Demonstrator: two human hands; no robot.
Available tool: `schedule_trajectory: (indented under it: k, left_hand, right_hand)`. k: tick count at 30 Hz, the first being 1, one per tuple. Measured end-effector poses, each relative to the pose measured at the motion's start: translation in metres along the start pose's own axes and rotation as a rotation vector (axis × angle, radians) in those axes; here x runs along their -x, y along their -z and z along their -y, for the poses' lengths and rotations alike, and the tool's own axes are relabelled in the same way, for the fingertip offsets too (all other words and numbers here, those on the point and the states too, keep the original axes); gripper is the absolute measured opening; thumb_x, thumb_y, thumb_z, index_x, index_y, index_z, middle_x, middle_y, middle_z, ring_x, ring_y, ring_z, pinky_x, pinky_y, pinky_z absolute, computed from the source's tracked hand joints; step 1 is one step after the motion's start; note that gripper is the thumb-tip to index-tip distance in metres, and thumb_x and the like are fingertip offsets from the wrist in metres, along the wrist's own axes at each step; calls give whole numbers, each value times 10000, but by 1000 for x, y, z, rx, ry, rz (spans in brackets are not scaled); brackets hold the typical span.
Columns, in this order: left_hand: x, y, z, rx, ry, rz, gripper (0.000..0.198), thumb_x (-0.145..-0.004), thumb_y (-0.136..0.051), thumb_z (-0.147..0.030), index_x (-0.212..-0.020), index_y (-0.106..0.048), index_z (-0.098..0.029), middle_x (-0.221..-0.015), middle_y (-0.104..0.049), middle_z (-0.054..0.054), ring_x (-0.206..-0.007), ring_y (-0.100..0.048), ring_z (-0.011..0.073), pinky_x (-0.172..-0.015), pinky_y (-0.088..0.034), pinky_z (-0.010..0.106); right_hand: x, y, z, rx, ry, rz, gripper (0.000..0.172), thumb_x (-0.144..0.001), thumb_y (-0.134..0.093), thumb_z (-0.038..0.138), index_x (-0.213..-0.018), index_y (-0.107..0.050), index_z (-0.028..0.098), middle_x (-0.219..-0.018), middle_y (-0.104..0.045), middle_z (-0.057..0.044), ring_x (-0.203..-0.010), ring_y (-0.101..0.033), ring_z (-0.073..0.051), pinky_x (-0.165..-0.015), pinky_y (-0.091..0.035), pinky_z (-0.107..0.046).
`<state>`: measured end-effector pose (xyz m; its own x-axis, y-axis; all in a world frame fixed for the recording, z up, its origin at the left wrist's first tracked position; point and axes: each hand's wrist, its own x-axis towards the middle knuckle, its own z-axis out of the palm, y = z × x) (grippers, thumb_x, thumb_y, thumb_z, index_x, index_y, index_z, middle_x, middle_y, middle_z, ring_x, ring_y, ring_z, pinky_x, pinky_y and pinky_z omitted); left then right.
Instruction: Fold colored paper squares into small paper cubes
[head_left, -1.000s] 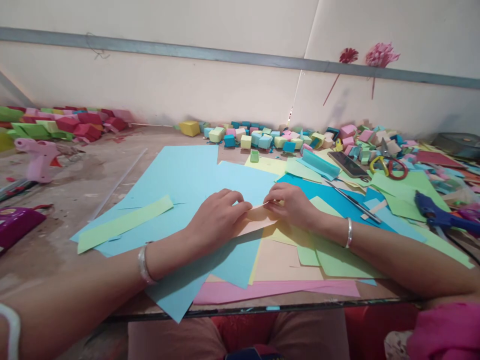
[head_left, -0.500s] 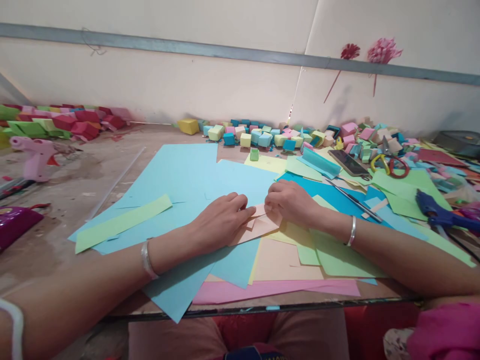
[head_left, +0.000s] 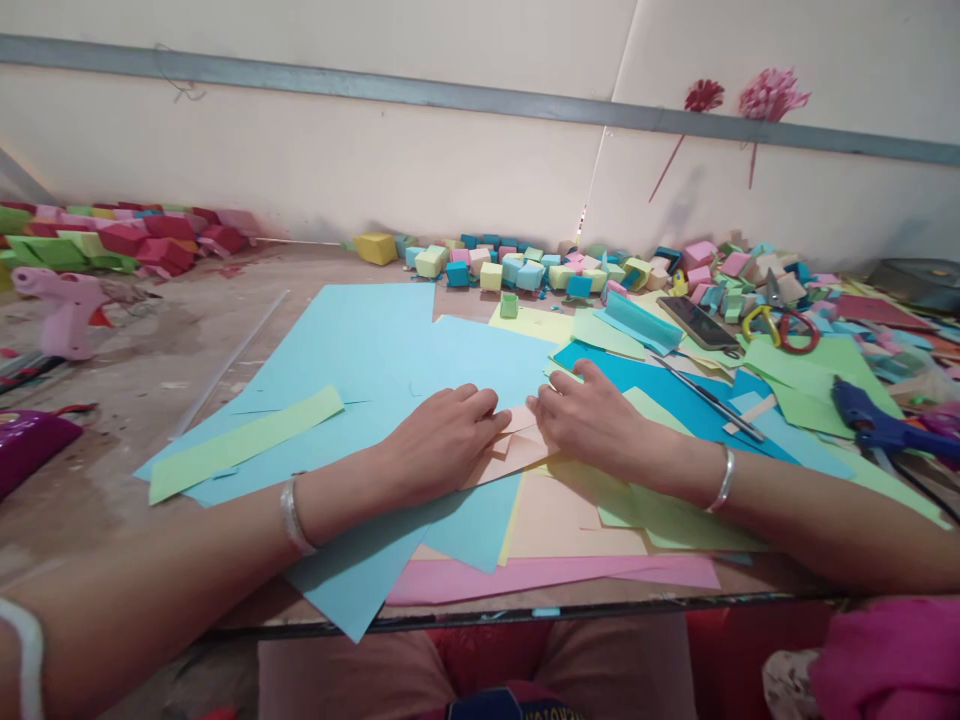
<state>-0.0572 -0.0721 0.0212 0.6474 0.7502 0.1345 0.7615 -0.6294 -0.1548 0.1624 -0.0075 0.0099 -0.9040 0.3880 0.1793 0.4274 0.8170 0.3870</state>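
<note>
A small piece of peach paper (head_left: 510, 462), with a fold and a cut-out flap in it, lies between my two hands over the sheets. My left hand (head_left: 446, 437) is closed on its left side, thumb and fingers at the upper edge. From the right, my right hand (head_left: 589, 415) has its curled fingers pressed on the other end of the paper, hiding that end. Under my left forearm spreads a large light blue sheet (head_left: 360, 345). A pale green strip (head_left: 247, 445) rests on it to the left.
Folded paper cubes (head_left: 517, 275) line the wall. At right are a phone (head_left: 699, 325), scissors (head_left: 780, 325), a pen (head_left: 709, 400) and a blue glue gun (head_left: 885, 420). A pink glue gun (head_left: 66, 312) stands at left. The table edge (head_left: 525, 612) runs before my lap.
My right hand has shifted slightly down and towards me along the peach paper, its index finger now lifted higher. My left hand stays in place.
</note>
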Motion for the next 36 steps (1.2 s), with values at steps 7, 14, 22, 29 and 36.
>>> schedule_trajectory:
  k: [7, 14, 22, 29, 36]
  left_hand:
    - [1, -1, 0, 11, -5, 4, 204, -904, -476, -184, -1031, -629, -140, -897, -567, 104, -771, -505, 219, -680, -382, 341]
    - [4, 13, 6, 27, 35, 13, 298, -947, -420, -255, -829, -678, -162, -809, -589, 88, -722, -522, 201, -636, -353, 340]
    - [28, 38, 8, 53, 125, 198, 162, -640, -543, -69, -523, -562, -179, -567, -528, 59, -561, -518, 200, -598, -306, 345]
    - [21, 45, 13, -91, 456, 225, 185, -743, -519, -128, -582, -606, -152, -648, -598, 113, -620, -577, 243, -588, -367, 348]
    - [4, 7, 12, 213, 338, -30, 412, -831, -589, -291, -1227, -578, -178, -966, -651, 75, -868, -612, 212, -756, -456, 318]
  right_hand:
    - [-4, 10, -15, 71, -110, 37, 290, -871, -445, -2, -755, -673, 135, -840, -626, -123, -808, -465, -227, -659, -219, -364]
    - [-12, 8, -7, -62, -5, 24, 289, -934, -450, 68, -736, -646, 145, -833, -627, -98, -822, -440, -213, -619, -173, -348]
    - [-10, 1, -9, -54, -10, 32, 288, -879, -459, -8, -694, -622, 141, -783, -604, -106, -793, -425, -213, -606, -151, -349]
    - [-12, 5, -10, -73, 8, 79, 259, -883, -486, 23, -714, -641, 143, -780, -610, -102, -796, -438, -211, -599, -164, -340]
    - [-11, -7, -9, -126, -79, -54, 223, -926, -449, 87, -908, -665, 135, -923, -637, -119, -848, -491, -219, -652, -282, -325]
